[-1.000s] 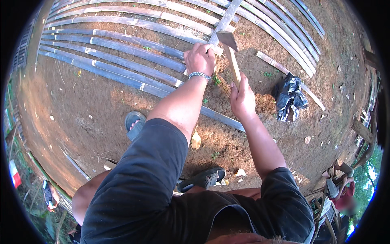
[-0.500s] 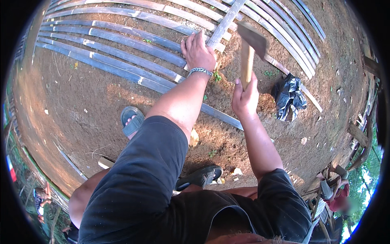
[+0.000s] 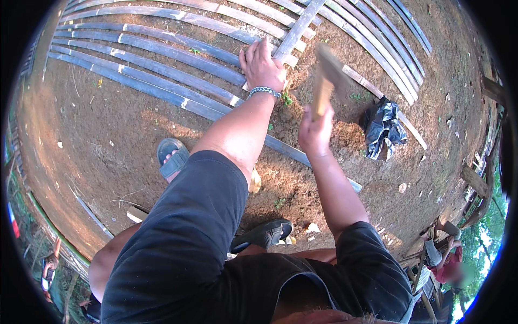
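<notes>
My right hand is wrapped round the wooden handle of a hatchet. Its dark metal head, smeared by motion, is up in the air to the right of a bamboo crosspiece. My left hand, with a chain bracelet at the wrist, presses down at the crosspiece's near end, its fingers curled over a bamboo slat. The fingertips and whatever lies beneath the palm are partly hidden. Several long split slats run out to the left below the crosspiece, roughly side by side with gaps between them.
A crumpled black plastic bag lies on the bare soil to the right, beside a narrow strip of bamboo. More slats stretch away at the upper right. My sandalled feet are below. Another person is at the lower right edge.
The hatchet and my right hand have shifted slightly left and down, the hatchet tilting. My left hand stays at the crosspiece's end.
</notes>
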Demonstrator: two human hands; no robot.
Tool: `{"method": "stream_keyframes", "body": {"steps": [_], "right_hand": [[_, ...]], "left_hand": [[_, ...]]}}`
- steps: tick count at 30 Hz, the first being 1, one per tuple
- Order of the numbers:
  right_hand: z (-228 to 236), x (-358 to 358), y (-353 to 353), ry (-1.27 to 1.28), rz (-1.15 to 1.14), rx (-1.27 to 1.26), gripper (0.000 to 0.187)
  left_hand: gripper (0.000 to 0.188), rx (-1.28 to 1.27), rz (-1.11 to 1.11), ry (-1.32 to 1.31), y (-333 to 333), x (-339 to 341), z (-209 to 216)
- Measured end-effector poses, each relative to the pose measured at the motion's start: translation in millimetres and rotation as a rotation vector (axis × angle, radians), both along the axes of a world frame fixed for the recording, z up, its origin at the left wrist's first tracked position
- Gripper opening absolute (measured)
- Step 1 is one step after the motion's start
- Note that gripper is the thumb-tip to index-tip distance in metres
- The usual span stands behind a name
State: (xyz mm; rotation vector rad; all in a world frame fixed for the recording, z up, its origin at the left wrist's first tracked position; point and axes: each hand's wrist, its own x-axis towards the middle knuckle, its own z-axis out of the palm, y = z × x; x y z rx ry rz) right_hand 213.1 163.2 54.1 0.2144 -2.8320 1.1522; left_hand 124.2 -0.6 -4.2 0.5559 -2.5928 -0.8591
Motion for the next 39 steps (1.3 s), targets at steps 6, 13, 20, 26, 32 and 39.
{"method": "stream_keyframes", "body": {"steps": [6,13,20,26,32,39], "right_hand": [[16.9,-16.2,-15.6,-0.230,0.030,0.027,0.041],[-1.1,-19.2,-5.7,-0.549,0.100,0.395,0.039],[-3.7,-6.1,-10.5,0.183,-0.145,-0.185,0.044],[9.2,-6.7,10.5,-0.573,0.018,0.307,0.036],[16.2,45.3,57.1,-0.508,-0.149,0.214,0.034],[17.2,88.3,66.0,-0.762,-0.353,0.029,0.037]], "left_hand": [[0.062,-0.046,0.003,-0.026,-4.6,5.4,4.1],[0.066,0.022,0.004,-0.047,-3.7,2.9,4.1],[0.067,0.032,-0.004,0.009,-1.1,2.2,4.0],[0.067,0.001,0.026,0.020,-2.9,2.5,-0.8],[0.065,0.108,0.045,0.058,-5.0,3.5,1.6],[0.049,0.029,-0.550,-0.059,-100.3,27.9,30.3]]}}
